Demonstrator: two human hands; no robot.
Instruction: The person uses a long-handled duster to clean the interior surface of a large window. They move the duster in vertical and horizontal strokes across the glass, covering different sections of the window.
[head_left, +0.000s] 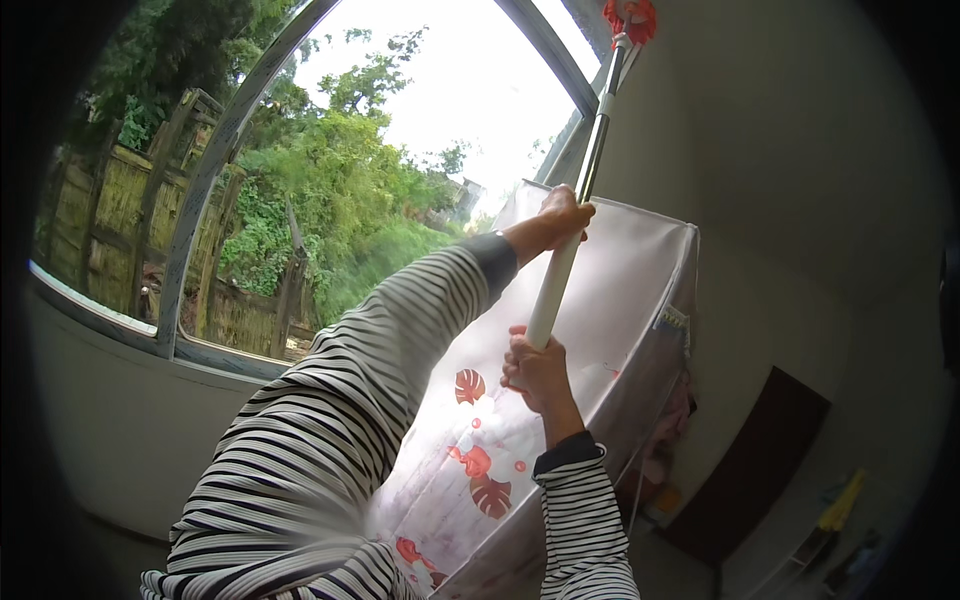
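A pole with a white grip (553, 292) and a metal upper part rises steeply across the view. My left hand (561, 217) grips it where the white section meets the metal. Lower down, my right hand (534, 367) is closed around the bottom end of the white grip. At the top of the pole is a red head (631, 21), near the upper corner beside the window frame; whether it touches the wall cannot be told. Behind both hands stands a pale fabric wardrobe cover (622, 262) with red leaf and flower prints.
A large window with a metal frame (196, 202) fills the left, with trees and a wooden fence outside. At the right are a dark brown panel (750, 465) by the wall and a yellow object (843, 501). Some items hang at the wardrobe's open side.
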